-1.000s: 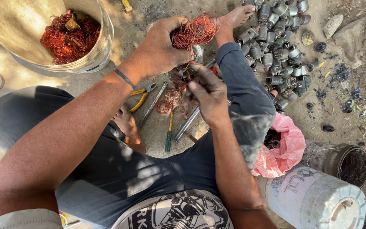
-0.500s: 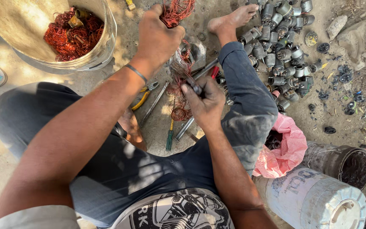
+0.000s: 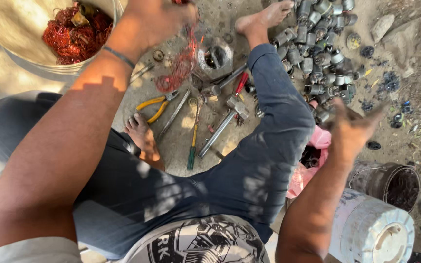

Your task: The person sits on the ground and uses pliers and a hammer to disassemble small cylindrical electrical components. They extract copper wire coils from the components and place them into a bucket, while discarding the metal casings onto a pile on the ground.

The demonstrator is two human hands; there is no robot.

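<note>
While the left hand (image 3: 154,22) clamped the copper wire tangle (image 3: 179,65), light and springy-looking, best gripped by the bunch, the right hand (image 3: 349,129) hung open near the motor casings (image 3: 317,53).

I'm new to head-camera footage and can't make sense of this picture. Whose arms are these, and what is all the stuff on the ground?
The camera sits on a seated person's head, looking down at their own arms and legs. The left hand pulls a strand of red copper wire upward. The right hand is blurred, apparently empty, over a pile of small grey metal motors. On the dirt lie yellow-handled pliers, a hammer and a green-handled screwdriver. A metal basin holds more copper wire.
</note>
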